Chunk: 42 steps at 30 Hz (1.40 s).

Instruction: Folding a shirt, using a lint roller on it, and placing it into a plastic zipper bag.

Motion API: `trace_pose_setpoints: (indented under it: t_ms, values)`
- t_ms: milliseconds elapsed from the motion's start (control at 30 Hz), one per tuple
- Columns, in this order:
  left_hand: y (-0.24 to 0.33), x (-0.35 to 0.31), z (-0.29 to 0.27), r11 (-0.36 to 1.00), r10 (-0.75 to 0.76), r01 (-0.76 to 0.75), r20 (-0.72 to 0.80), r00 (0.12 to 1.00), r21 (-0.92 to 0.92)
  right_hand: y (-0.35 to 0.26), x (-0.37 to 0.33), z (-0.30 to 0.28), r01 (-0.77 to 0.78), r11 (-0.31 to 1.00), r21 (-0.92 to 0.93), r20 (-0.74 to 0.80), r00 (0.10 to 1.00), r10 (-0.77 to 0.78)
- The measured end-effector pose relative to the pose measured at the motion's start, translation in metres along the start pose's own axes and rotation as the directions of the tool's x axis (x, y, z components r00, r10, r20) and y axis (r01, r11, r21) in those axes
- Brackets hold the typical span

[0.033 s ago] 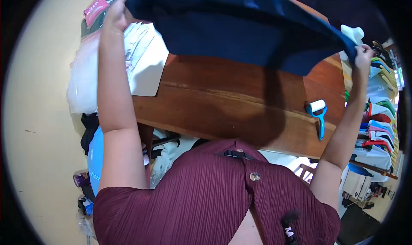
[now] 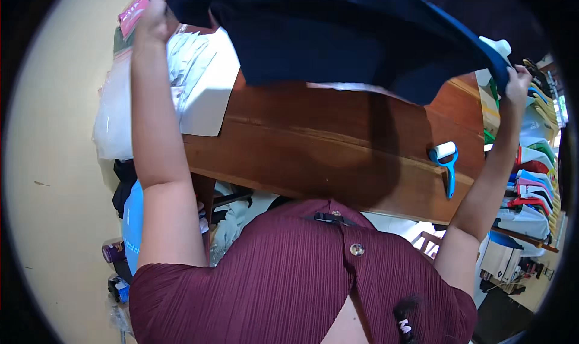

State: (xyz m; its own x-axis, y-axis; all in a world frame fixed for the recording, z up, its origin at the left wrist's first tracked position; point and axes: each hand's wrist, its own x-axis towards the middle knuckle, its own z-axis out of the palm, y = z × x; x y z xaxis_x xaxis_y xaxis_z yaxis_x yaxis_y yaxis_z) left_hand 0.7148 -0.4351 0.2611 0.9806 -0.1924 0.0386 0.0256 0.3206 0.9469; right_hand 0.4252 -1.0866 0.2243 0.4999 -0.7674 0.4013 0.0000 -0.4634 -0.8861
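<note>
A blue-handled lint roller [image 2: 447, 163] is left lying at three o'clock on the brown wooden table [image 2: 313, 151]. Beyond it, a dark blue cloth garment [image 2: 338, 30] is held spread above the table, gripped at its edges by the left hand [image 2: 155, 15] at eleven o'clock and the right hand [image 2: 517, 82] at two o'clock, seemingly so that it hangs open.
</note>
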Motion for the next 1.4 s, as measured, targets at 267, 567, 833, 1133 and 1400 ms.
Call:
trace_pose_setpoints:
  t_ms: [267, 567, 833, 1133, 1400]
  values:
    - [-0.017, -0.150, 0.009, 0.986, 0.118, -0.097, -0.155, 0.981, 0.134, 0.062, -0.112, -0.074, 0.083, 0.996, 0.031, -0.071, 0.994, -0.081]
    - [-0.238, -0.243, -0.110, 0.877, -0.394, 0.441, -0.241, 0.887, 0.190, 0.227, -0.277, -0.027, -0.161, 0.931, -0.327, 0.190, 0.954, 0.232]
    - [-0.284, -0.309, -0.103, 0.574, -0.523, 0.628, -0.355, 0.775, 0.525, 0.187, -0.323, -0.041, -0.235, 0.737, -0.633, 0.253, 0.838, 0.484]
    - [-0.290, -0.351, -0.093, 0.338, -0.194, 0.385, -0.337, 0.922, 0.859, 0.215, -0.336, -0.087, 0.025, 0.717, -0.696, 0.329, 0.899, 0.289]
    - [-0.306, -0.306, -0.081, 0.013, 0.188, -0.008, 0.005, 0.982, 1.000, 0.237, -0.243, -0.122, 0.143, 0.362, -0.921, 0.213, 0.963, 0.162]
